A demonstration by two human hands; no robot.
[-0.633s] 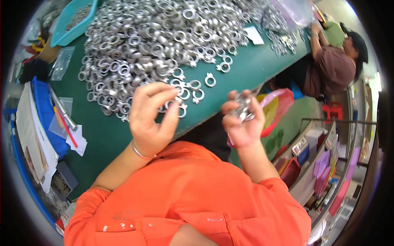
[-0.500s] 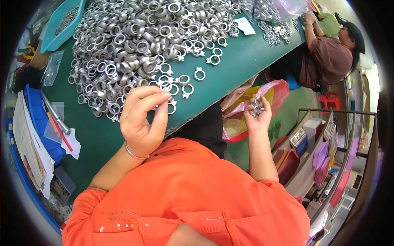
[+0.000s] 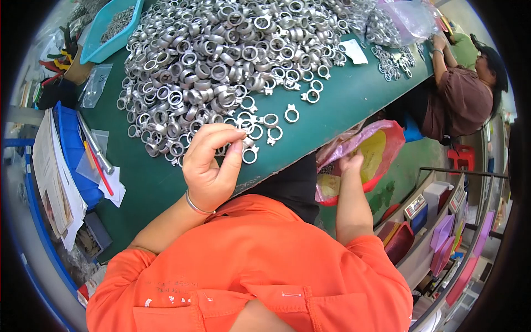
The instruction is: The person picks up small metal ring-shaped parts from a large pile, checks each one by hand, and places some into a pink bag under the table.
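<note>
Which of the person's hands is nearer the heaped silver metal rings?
Left. The left hand is at the near edge of the heaped silver metal rings; the right hand is farther right, past the green table, at the pink-and-yellow plastic bag.

Beyond your bare left hand [image 3: 212,166], its thumb near the fingertips, silver-grey metal rings [image 3: 199,72] lie heaped on the green tabletop [image 3: 326,119]; around your bare right hand [image 3: 351,162] gapes a pink-and-yellow plastic bag [image 3: 388,138].
</note>
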